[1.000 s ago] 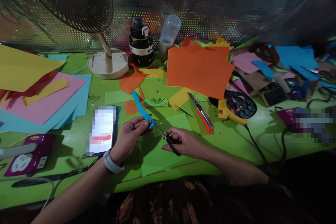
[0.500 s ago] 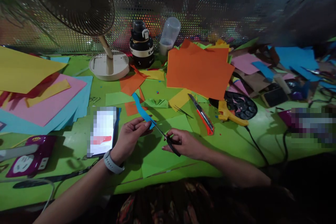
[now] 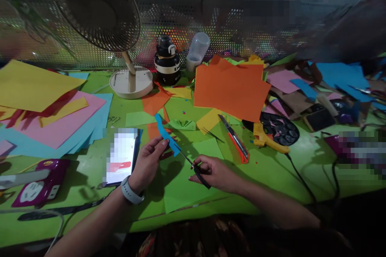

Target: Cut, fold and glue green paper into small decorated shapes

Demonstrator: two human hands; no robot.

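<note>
A narrow strip of blue paper (image 3: 163,130) is pinched in my left hand (image 3: 150,158), above the table. My right hand (image 3: 215,172) grips scissors (image 3: 200,175) with black handles. Their blades point up and left, and the tips meet the lower end of the blue strip. Whether the blades are parted is hard to make out. Beneath both hands lies a light green sheet of paper (image 3: 193,190). To the right of the sheet rests an orange utility knife (image 3: 235,140). Left of my left hand is a phone (image 3: 120,160) with its screen lit.
A fan (image 3: 131,82), a black bottle (image 3: 167,66) and a clear container (image 3: 197,50) stand at the back. Orange sheets (image 3: 230,88) are stacked behind my hands. A yellow glue gun (image 3: 269,140) lies right; purple power strip (image 3: 42,184) and coloured papers (image 3: 69,120) lie left.
The whole view has shifted slightly, so things appear lower and further right. My left fingers now hold the strip higher up, and more of its lower end shows near the scissor tips.
</note>
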